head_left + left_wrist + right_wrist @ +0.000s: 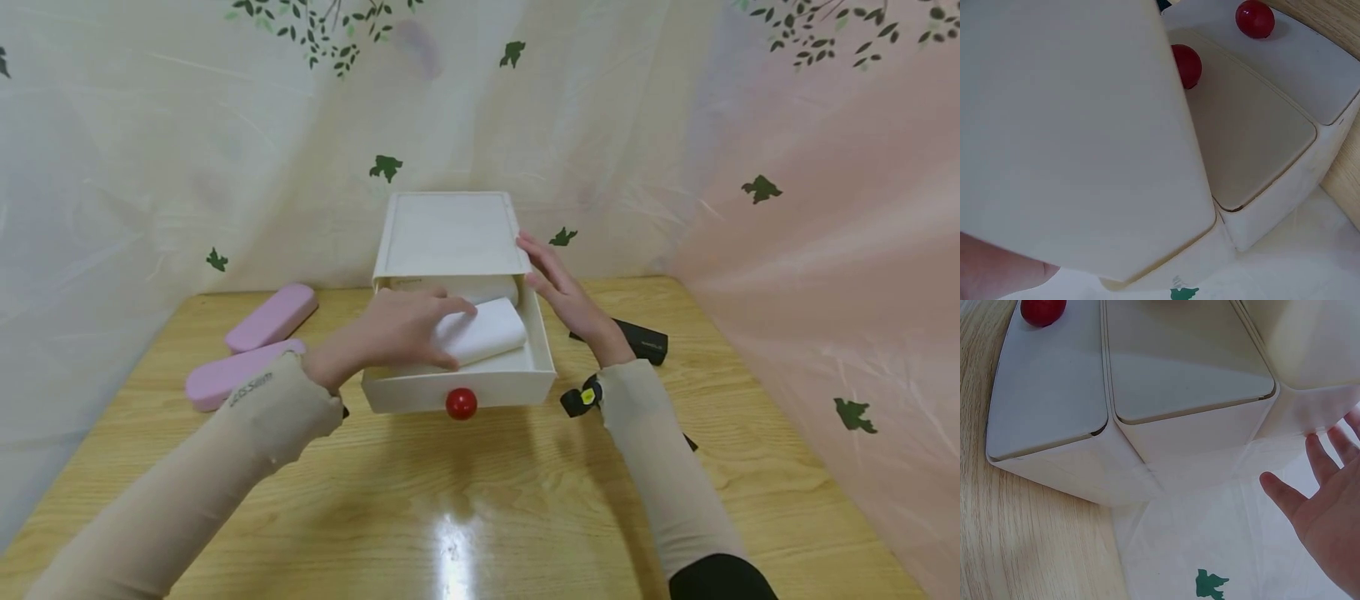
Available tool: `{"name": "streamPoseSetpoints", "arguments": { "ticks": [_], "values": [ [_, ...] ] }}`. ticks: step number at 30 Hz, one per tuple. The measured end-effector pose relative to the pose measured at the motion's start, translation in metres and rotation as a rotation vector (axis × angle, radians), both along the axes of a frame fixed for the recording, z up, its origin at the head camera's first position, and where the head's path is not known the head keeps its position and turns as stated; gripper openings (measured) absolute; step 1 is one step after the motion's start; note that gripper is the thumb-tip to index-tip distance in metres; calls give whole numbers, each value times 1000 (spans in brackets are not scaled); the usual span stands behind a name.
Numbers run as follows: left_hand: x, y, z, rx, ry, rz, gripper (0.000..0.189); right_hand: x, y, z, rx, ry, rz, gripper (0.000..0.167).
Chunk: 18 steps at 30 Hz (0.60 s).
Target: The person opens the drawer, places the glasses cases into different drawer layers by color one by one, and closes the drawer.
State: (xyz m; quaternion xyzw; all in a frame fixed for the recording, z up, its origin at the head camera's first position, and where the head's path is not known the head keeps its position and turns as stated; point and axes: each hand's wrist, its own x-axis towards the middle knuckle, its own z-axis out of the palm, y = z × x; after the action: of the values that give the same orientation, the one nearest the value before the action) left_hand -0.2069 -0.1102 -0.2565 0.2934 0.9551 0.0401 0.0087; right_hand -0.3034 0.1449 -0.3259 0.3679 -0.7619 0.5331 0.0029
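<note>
In the head view a white drawer unit (452, 235) stands at the back of the table, its top drawer (420, 392) pulled out, with a round red knob (461, 403). Inside lies a smooth white oblong case (491, 327), with another pale rounded one (483, 289) behind it. My left hand (397, 327) reaches into the drawer and grips the nearer case by its left end, thumb on the near side. My right hand (566, 296), fingers extended, rests against the unit's right side; the right wrist view shows its fingers (1322, 459) near the upper part of that side.
Two pink oblong cases (272, 318) lie at the left of the table. A black box-like object (641, 340) sits beyond the right wrist. Lower drawers (1254, 125) with red knobs show under the open one. A patterned curtain hangs behind.
</note>
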Motion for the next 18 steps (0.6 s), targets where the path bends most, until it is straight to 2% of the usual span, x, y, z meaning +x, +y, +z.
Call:
{"name": "streamPoseSetpoints", "arguments": {
  "ticks": [7, 18],
  "values": [
    [-1, -9, 8, 118, -45, -9, 66, 0, 0, 0, 0, 10, -3, 52],
    [16, -24, 22, 207, -14, -14, 61, 1, 0, 1, 1, 12, 1, 52]
  ]
}}
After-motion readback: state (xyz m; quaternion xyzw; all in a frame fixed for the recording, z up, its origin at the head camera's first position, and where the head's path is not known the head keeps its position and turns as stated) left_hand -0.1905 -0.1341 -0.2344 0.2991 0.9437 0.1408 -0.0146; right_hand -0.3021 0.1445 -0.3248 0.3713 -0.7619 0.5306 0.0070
